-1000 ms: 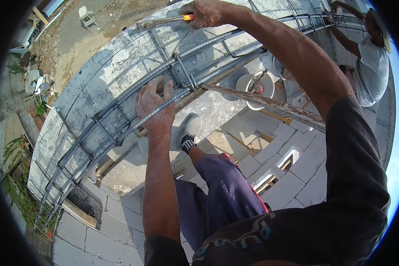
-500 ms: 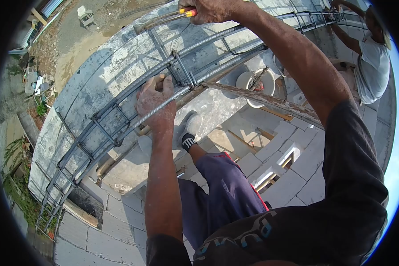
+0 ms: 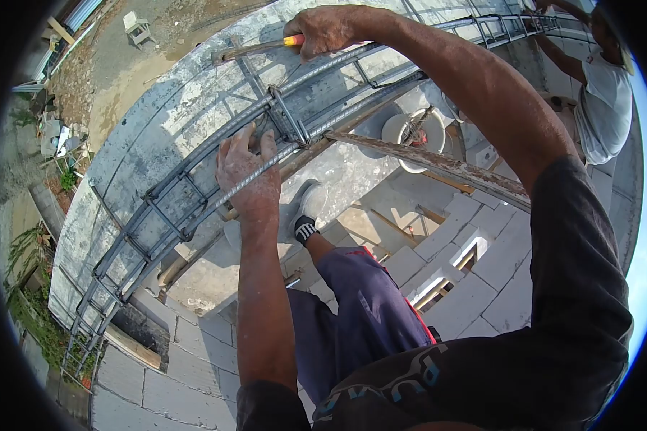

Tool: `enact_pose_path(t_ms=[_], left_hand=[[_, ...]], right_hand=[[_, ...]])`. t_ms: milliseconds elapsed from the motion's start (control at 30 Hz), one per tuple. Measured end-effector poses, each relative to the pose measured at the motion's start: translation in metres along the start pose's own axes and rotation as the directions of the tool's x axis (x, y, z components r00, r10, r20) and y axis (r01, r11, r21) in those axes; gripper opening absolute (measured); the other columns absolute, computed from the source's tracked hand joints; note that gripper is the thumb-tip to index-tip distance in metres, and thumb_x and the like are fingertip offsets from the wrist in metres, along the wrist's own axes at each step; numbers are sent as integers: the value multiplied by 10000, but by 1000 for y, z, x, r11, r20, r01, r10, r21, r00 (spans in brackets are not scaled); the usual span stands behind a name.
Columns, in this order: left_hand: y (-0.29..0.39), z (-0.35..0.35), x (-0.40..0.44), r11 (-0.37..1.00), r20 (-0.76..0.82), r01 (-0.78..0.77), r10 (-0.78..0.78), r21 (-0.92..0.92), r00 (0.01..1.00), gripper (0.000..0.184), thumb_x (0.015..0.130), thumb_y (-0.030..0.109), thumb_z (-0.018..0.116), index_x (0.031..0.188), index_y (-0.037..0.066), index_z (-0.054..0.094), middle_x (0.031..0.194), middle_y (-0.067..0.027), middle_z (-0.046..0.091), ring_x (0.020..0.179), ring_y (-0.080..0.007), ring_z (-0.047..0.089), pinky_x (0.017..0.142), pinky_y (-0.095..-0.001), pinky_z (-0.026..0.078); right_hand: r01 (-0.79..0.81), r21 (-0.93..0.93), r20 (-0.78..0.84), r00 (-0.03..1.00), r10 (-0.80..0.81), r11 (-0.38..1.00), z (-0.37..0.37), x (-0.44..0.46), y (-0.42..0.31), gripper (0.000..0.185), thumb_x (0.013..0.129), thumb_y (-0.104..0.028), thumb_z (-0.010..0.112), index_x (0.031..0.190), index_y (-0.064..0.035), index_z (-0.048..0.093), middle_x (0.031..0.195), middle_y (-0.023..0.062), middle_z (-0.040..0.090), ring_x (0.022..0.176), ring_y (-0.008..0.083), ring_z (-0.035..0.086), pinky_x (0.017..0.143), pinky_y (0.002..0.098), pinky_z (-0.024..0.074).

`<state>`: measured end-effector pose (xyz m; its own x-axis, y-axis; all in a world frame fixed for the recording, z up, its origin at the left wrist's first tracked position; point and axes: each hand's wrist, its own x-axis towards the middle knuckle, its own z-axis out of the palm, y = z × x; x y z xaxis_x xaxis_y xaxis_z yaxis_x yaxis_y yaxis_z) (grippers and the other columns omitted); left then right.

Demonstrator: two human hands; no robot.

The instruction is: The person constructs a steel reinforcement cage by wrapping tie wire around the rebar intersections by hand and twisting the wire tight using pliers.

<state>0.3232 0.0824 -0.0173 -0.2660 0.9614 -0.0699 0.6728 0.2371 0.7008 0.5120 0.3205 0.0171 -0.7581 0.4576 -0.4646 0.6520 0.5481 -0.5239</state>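
My right hand [image 3: 325, 32] is closed around the yellow-and-red handles of a pair of pincers [image 3: 259, 49], whose head points left above the concrete ledge. Below it runs a long rebar cage [image 3: 287, 115], made of ribbed bars with square stirrups. My left hand [image 3: 250, 169] reaches under the cage's near bar, with its fingers curled up between the bars beside a stirrup. These fingers appear to grip the cage; whether they also pinch a wire cannot be made out.
A curved concrete ledge [image 3: 147, 129] drops to the ground on the left. A white bucket [image 3: 431, 140] holds thin wire-like pieces, and a wooden plank [image 3: 438, 161] slants nearby. Pale block walling [image 3: 187, 377] lies below. Another person [image 3: 602, 108] works at the cage's far right.
My right hand and the pincers have moved slightly left and down; the two handles, seen apart before, now overlap in view. My left hand has shifted slightly, still at the cage.
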Motion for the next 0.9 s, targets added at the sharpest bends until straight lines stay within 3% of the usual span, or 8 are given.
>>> enact_pose_path(t_ms=[233,367,433,633,733,800,833,900], left_hand=[[5,-1,3,1000,-62,19,-19,8,998,187,870,180,736,995,44,760,933,-147,719,928,-318,686,859,-413,552],[0,-2,4,993,-86,-86,93,80,992,132,884,167,716,950,59,754,928,-149,714,921,-332,684,850,-422,555],[1,-2,4,992,-76,-75,83,103,994,117,895,169,703,936,69,747,923,-147,712,929,-337,682,855,-427,553],[3,5,1,970,-41,19,-10,241,999,121,933,206,647,960,110,715,984,-122,697,983,-336,672,866,-468,539],[8,7,0,945,-15,96,-96,313,995,140,937,225,639,995,110,694,1038,-106,672,994,-334,666,866,-487,534],[5,9,-1,932,-12,80,-81,352,997,163,939,232,638,1026,100,679,1056,-105,651,988,-329,661,865,-493,531],[1,8,-2,918,16,-37,33,394,999,169,941,227,638,1036,91,673,1054,-110,647,979,-328,659,867,-492,532],[-11,4,-3,847,91,-267,254,460,963,181,945,216,638,1056,74,661,1050,-120,638,960,-327,655,870,-491,534]], right_hand=[[240,324,-139,969,-205,915,54,35,97,267,909,-224,784,1102,-49,723,945,59,718,840,167,655,767,350,528],[-8,141,19,1000,6,990,56,56,98,218,924,-209,765,1068,-49,730,905,43,709,823,153,651,754,315,533],[66,30,30,997,-67,997,40,46,78,212,921,-225,764,1034,-46,744,857,49,709,775,164,663,696,329,548],[-136,232,120,987,110,963,1,-7,-10,241,876,-263,761,967,-40,771,759,73,711,632,195,661,514,393,535],[-189,264,189,972,141,946,16,17,15,214,863,-237,746,960,-48,768,750,82,712,611,191,656,499,386,526],[-33,252,97,995,8,967,23,26,25,194,854,-221,741,955,-56,759,740,82,707,592,180,645,497,377,520],[139,209,-14,990,-139,968,26,25,29,190,848,-220,742,952,-61,753,732,81,703,578,173,636,492,375,515],[188,143,-72,981,-179,972,29,24,29,182,837,-213,742,948,-69,742,720,79,696,555,164,620,485,371,504]])
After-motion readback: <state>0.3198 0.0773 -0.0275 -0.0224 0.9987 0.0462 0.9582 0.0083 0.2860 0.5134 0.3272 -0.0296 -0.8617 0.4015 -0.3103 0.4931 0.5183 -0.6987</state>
